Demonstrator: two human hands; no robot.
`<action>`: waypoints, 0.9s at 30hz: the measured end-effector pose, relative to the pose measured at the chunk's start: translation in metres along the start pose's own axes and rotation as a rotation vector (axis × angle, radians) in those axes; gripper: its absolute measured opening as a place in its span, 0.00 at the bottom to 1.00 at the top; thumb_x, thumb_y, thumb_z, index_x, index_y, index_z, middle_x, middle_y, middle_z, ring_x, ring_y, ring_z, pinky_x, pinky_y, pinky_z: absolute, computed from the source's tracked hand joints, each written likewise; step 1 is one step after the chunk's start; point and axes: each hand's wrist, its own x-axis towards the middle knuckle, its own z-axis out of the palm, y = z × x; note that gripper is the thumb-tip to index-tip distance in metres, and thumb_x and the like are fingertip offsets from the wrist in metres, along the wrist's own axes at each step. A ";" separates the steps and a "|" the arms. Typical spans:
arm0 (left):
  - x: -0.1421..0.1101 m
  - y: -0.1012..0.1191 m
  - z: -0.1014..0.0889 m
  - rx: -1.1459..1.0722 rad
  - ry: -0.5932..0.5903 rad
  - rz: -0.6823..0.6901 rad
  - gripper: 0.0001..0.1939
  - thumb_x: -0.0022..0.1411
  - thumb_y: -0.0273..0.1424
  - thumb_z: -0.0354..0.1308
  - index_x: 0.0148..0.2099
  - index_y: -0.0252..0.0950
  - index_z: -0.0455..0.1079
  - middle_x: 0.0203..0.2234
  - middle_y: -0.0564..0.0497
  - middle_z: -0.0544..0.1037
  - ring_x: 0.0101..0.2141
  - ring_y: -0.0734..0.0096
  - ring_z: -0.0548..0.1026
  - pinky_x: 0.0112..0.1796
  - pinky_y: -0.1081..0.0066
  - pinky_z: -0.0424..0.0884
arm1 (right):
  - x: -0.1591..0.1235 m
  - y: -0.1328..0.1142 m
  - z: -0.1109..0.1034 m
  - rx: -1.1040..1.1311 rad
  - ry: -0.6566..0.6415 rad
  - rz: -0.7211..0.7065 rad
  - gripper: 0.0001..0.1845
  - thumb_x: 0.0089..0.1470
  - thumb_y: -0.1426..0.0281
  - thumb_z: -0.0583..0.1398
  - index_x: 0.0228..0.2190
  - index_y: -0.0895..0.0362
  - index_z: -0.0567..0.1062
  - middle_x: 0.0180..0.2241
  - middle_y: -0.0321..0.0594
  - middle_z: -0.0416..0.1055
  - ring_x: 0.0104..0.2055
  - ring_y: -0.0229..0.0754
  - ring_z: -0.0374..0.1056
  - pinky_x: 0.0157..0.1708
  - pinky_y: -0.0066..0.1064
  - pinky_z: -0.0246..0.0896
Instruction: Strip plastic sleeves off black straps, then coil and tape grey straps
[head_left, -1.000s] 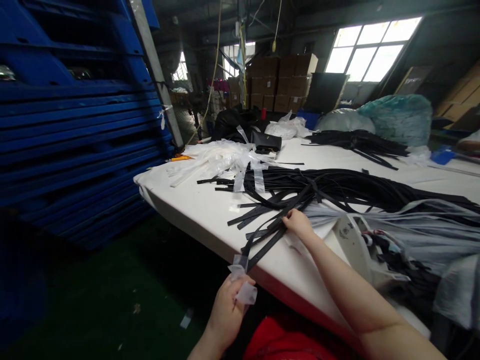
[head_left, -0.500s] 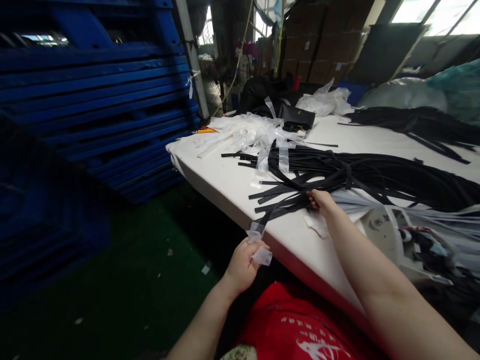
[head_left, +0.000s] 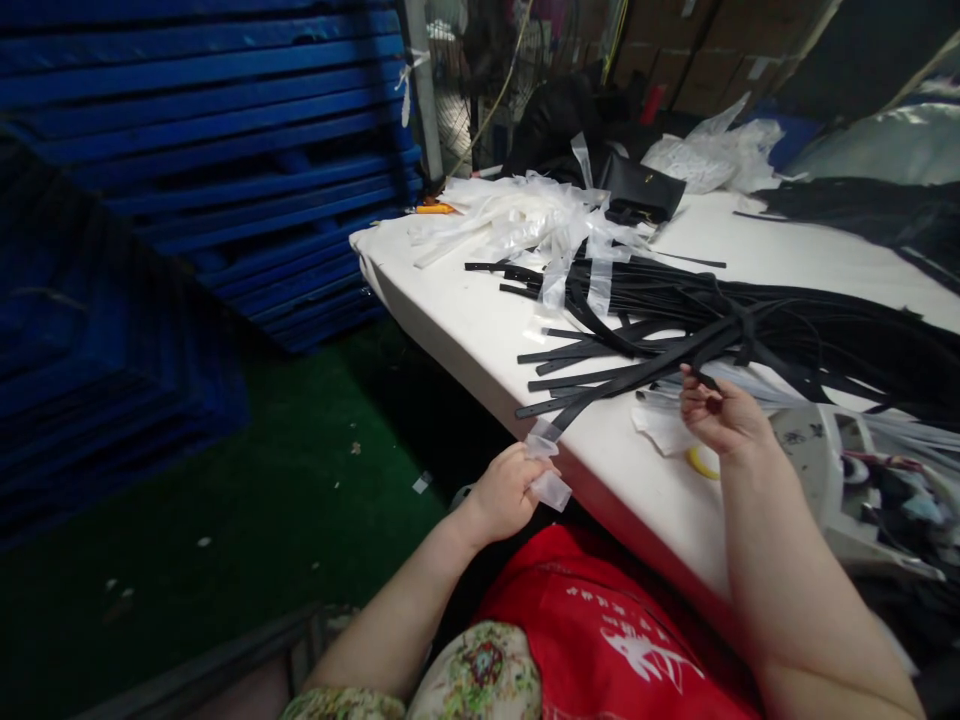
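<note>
At the table's near edge my left hand (head_left: pixel 510 492) is closed round a translucent plastic sleeve (head_left: pixel 551 490), whose ends stick out of the fist. A black strap (head_left: pixel 576 408) runs from this sleeve up over the table. Farther right, my right hand (head_left: pixel 716 415) pinches a thin black strap between thumb and fingers, palm partly turned up. Just beyond it lies a long bundle of black straps (head_left: pixel 840 325), with several loose ends fanned out to the left. Behind the bundle's left end is a heap of translucent plastic sleeves (head_left: pixel 510 215).
The white-covered table (head_left: pixel 450 310) also bears a black bag (head_left: pixel 641 188), an orange-handled tool (head_left: pixel 435 209) and a yellow ring (head_left: pixel 703 463). A white container (head_left: pixel 810 450) stands close by my right forearm. Blue pallets (head_left: pixel 300 190) are stacked at the left, beside the green floor (head_left: pixel 300 480).
My right hand has moved right along the straps and turned its palm up. My left hand keeps its hold on the sleeve. The view has tilted down and to the left.
</note>
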 end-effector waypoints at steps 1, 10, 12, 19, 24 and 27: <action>-0.001 0.001 0.001 0.018 -0.015 0.003 0.14 0.61 0.22 0.51 0.45 0.36 0.74 0.40 0.48 0.79 0.43 0.63 0.73 0.50 0.63 0.67 | -0.006 0.001 0.006 0.018 -0.016 0.007 0.07 0.42 0.78 0.64 0.29 0.61 0.76 0.20 0.32 0.65 0.17 0.26 0.55 0.15 0.14 0.58; -0.004 0.009 0.008 0.001 -0.097 0.020 0.14 0.60 0.23 0.51 0.45 0.35 0.75 0.42 0.46 0.78 0.45 0.63 0.73 0.52 0.63 0.66 | -0.088 0.035 0.080 -0.548 -0.487 -0.205 0.13 0.45 0.63 0.70 0.33 0.57 0.79 0.26 0.37 0.72 0.25 0.35 0.62 0.25 0.27 0.61; -0.002 0.010 0.007 -0.007 -0.110 0.013 0.14 0.60 0.22 0.50 0.44 0.35 0.75 0.41 0.46 0.78 0.44 0.63 0.73 0.52 0.63 0.66 | -0.093 0.040 0.085 -0.612 -0.506 -0.210 0.15 0.44 0.60 0.69 0.32 0.56 0.79 0.25 0.38 0.72 0.25 0.36 0.63 0.26 0.28 0.61; 0.000 0.013 0.006 0.006 -0.172 -0.037 0.15 0.61 0.23 0.50 0.44 0.38 0.75 0.40 0.48 0.78 0.44 0.62 0.73 0.50 0.63 0.66 | -0.087 0.042 0.074 -0.847 -0.457 -0.365 0.18 0.47 0.56 0.67 0.35 0.56 0.80 0.32 0.42 0.77 0.31 0.42 0.68 0.33 0.32 0.65; 0.002 0.015 0.005 -0.036 -0.155 -0.040 0.15 0.63 0.24 0.49 0.45 0.38 0.75 0.42 0.47 0.77 0.44 0.63 0.72 0.49 0.65 0.66 | -0.082 0.042 0.068 -0.897 -0.554 -0.298 0.18 0.48 0.56 0.66 0.36 0.56 0.81 0.35 0.43 0.78 0.34 0.44 0.70 0.36 0.33 0.66; 0.004 0.016 0.006 -0.074 -0.173 -0.027 0.14 0.64 0.25 0.49 0.44 0.37 0.76 0.41 0.47 0.77 0.44 0.63 0.72 0.49 0.65 0.66 | -0.080 0.048 0.068 -0.858 -0.597 -0.181 0.19 0.46 0.56 0.67 0.34 0.57 0.82 0.32 0.42 0.79 0.29 0.39 0.67 0.30 0.30 0.65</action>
